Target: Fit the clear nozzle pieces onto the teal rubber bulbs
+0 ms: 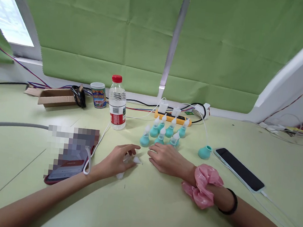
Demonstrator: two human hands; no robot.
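Several squat teal bulbs (144, 140) with clear necks and pointed white tips stand upright together in the middle of the table. My left hand (118, 159) is curled, thumb below and fingers above, around a clear nozzle with a white tip (137, 160) pointing right. Beneath that hand, another translucent piece (120, 175) lies on the table. Just in front of the bulbs is my right hand (165, 159), back upward, fingers stretched to the left with nothing visible in them; the palm is hidden. An uncapped teal bulb (204, 152) leans farther right.
A red-capped water bottle (118, 104), a can (98, 95) and an opened cardboard box (58, 97) stand behind on the left. A yellow power strip (172, 118) lies behind the bulbs. One phone (239, 169) rests at right, another (67, 169) at left, with cables.
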